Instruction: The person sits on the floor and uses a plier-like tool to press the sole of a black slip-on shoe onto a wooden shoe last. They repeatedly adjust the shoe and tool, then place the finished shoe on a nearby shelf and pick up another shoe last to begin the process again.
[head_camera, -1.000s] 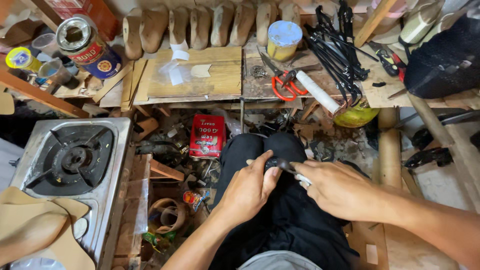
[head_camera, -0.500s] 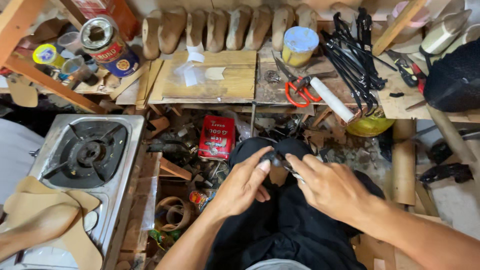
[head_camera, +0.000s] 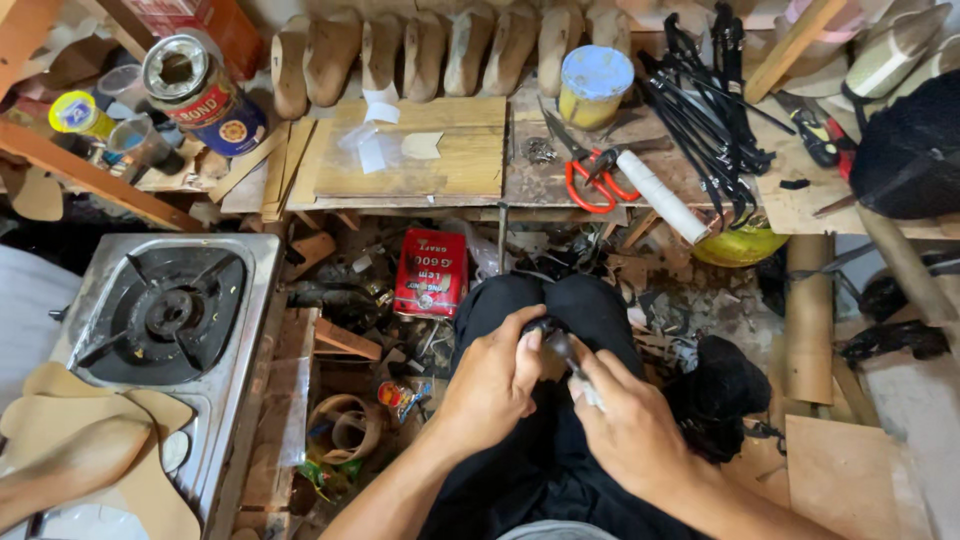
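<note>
Both hands meet over my knees, which are in black trousers (head_camera: 585, 300). My left hand (head_camera: 492, 385) pinches a small dark piece (head_camera: 545, 328) between thumb and fingers. My right hand (head_camera: 625, 425) grips a slim tool (head_camera: 566, 356) with a pale handle, its dark tip pointing at that piece. What the piece is cannot be made out.
A low wooden bench (head_camera: 430, 165) ahead carries red-handled scissors (head_camera: 590, 175), a white roll (head_camera: 660, 195), a yellow tin (head_camera: 592, 85) and black strips (head_camera: 710, 110). Wooden shoe lasts (head_camera: 440, 50) line the back. A gas stove (head_camera: 165, 310) stands left, a red packet (head_camera: 430, 272) among floor scraps.
The view has shifted slightly, so the bench sits lower and closer. Both hands stay together on the knees, the right one turned a little with the tool.
</note>
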